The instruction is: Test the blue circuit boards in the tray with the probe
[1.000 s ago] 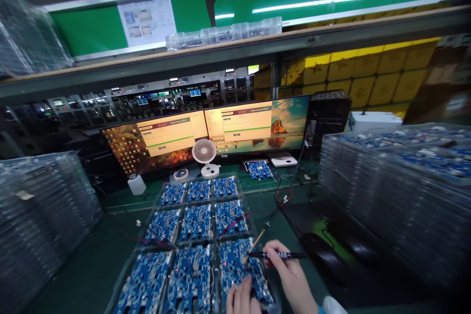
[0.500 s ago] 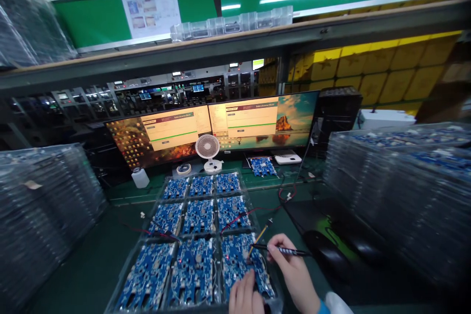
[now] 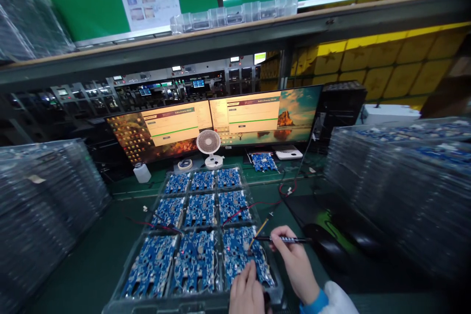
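My right hand pinches a slim black pen with pale marks on its barrel. The pen's tip points left, over the front-right blue circuit board. Beside the tip, a yellow cable runs from a small dark connector on that board up to a loose plug at the right. My left hand lies on the near edge of the same board, its fingers outstretched close together just below the connector. A dark item shows beside the left thumb, too unclear to name. Red lights glow on two front boards.
The clear plastic tray holds several blue boards in rows. Stacks of trays stand left and right. Two monitors, a small fan and a white bottle stand behind. A black mouse lies right.
The view has shifted slightly, so the tray and monitors sit a little higher. The pen's tip stays near the yellow cable, and my left hand remains on the board.
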{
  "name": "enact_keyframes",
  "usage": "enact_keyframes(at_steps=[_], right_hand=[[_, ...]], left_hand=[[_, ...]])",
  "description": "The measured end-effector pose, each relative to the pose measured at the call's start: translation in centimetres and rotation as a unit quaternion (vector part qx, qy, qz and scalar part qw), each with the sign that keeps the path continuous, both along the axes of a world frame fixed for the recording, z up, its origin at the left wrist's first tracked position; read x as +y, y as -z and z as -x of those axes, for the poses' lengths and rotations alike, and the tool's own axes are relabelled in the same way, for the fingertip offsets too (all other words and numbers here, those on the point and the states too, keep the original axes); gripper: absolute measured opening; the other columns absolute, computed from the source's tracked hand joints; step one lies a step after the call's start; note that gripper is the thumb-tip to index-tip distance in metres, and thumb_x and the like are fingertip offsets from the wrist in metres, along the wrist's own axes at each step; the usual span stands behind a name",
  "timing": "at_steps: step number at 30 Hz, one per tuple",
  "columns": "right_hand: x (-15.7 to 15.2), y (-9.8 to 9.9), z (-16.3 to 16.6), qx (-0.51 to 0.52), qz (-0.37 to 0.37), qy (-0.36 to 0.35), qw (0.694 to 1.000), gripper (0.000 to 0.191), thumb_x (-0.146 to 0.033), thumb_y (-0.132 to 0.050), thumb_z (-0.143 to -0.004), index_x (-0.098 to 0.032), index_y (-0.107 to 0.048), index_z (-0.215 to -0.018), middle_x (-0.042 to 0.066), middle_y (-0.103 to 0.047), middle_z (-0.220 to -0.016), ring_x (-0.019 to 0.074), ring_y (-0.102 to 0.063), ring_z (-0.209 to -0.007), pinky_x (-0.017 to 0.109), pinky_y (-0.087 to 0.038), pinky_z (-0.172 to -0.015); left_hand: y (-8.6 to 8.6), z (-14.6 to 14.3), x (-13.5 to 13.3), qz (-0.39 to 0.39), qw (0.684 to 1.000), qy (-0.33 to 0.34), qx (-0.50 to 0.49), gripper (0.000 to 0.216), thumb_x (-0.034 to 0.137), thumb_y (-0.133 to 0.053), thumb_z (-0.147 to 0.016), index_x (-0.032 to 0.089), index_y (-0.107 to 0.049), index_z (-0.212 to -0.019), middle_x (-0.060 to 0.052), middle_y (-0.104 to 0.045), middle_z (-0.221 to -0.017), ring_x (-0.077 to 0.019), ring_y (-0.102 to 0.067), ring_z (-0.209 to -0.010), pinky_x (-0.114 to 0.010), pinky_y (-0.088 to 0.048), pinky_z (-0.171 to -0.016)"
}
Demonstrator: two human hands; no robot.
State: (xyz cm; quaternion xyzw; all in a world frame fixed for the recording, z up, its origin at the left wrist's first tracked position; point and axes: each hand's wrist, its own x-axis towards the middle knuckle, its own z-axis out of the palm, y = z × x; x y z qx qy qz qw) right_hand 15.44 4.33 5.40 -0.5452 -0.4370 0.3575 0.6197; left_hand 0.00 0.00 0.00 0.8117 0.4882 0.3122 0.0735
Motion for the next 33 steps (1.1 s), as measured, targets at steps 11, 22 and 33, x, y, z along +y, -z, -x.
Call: enact_keyframes(at_steps=[11, 22, 33], right_hand=[[-0.3, -0.6, 0.0, -0.052, 0.0, 0.005, 0.999, 0.034, -0.056, -0.057, -0.076, -0.022, -0.051, -0.07, -0.003, -0.05, -0.063, 0.0137, -0.048, -0.057, 0.028, -0.042, -0.057], [0.0, -0.3, 1.0, -0.102, 0.023, -0.014, 0.994, 0.036, -0.057, -0.061, -0.074, -0.022, -0.052, -0.068, -0.005, -0.049, -0.056, 0.0117, -0.045, -0.051, 0.026, -0.037, -0.05], [-0.3, -0.8, 1.8, -0.14, 0.009, -0.044, 0.989, 0.035, -0.054, -0.061, -0.076, -0.022, -0.057, -0.065, 0.0, -0.06, -0.064, 0.0159, -0.056, -0.061, 0.029, -0.045, -0.06]], left_hand=[[-1.4, -0.2, -0.8, 0.025, 0.999, -0.007, -0.034, 0.024, 0.015, -0.059, -0.065, 0.019, -0.065, -0.088, -0.007, -0.061, -0.132, -0.0275, -0.057, -0.118, -0.044, -0.048, -0.099], [-1.2, -0.1, -0.9, 0.021, 1.0, 0.001, -0.001, 0.026, 0.017, -0.054, -0.068, 0.019, -0.065, -0.092, -0.007, -0.058, -0.135, -0.0277, -0.054, -0.121, -0.045, -0.047, -0.1], [-1.0, -0.3, -1.1, 0.033, 0.999, -0.013, -0.009, 0.034, 0.019, -0.055, -0.068, 0.019, -0.065, -0.1, -0.005, -0.058, -0.136, -0.0267, -0.053, -0.123, -0.044, -0.046, -0.103]])
